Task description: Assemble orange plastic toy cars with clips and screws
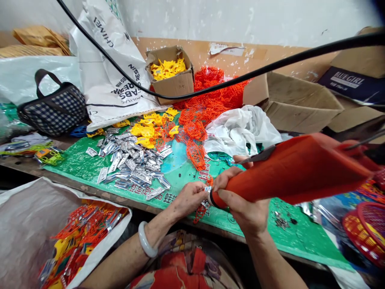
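My left hand (190, 197), with a pale bangle on its wrist, pinches a small silver metal piece (207, 188) with an orange plastic lattice part (200, 212) hanging under it. My right hand (240, 200) is wrapped round the tip of a big orange tool (294, 170) that points at that piece. Both hands meet just above the front edge of the green mat (90, 164). A heap of silver metal pieces (132, 160) lies to the left on the mat. Yellow plastic parts (144, 130) and orange lattice parts (207, 100) lie behind it.
A white sack (27, 224) at lower left holds finished orange and yellow parts. A cardboard box (171, 82) of yellow parts stands at the back, by a printed white bag (105, 68). A checked handbag (54, 108) sits left, larger cartons (300, 100) right, a red basket (367, 228) far right. Black cables (210, 89) cross overhead.
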### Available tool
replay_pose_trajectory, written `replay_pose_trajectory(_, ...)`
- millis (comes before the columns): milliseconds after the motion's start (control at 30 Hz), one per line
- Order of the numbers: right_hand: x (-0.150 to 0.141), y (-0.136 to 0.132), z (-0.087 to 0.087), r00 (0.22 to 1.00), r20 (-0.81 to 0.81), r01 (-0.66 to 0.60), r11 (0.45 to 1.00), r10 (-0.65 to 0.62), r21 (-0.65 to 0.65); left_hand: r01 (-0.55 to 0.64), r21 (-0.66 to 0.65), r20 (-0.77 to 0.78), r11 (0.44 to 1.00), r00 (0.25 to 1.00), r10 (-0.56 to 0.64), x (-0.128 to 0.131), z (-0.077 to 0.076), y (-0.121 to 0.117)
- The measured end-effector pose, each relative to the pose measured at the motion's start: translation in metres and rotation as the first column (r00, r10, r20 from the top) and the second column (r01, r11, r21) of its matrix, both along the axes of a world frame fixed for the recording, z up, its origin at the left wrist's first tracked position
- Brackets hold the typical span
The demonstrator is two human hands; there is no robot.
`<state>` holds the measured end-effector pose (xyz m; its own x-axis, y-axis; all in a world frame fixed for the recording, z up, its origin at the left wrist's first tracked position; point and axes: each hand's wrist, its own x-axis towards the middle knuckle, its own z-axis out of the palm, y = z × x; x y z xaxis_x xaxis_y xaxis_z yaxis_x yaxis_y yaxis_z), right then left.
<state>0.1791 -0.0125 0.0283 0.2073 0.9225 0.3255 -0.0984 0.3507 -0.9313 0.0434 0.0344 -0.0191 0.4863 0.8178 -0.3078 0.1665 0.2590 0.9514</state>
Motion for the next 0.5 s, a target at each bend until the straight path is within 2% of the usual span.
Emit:
replay_pose_trajectory(167, -0.0022, -0.0023, -0.0016, 0.996, 0.087, -0.011, 1.000, 0.010, 0.021, 0.000, -0.013, 0.039, 1.000, 0.999, 0.000, 0.0000, 0.0022, -0.0031)
replay_pose_trajectory(333, -0.0050, -0.0025, -0.0058, 0.997, 0.076, -0.007, 0.997, 0.001, 0.074, 0.000, -0.038, 0.085, 0.999, 0.996, 0.003, 0.0006, -0.0018, -0.0032)
replay_pose_trajectory(500, -0.0058, -0.0053, -0.0012, 0.999, 0.031, 0.014, 0.999, -0.015, 0.046, -0.014, -0.068, 0.098, 0.998, 0.995, 0.021, 0.0012, -0.0044, -0.0066)
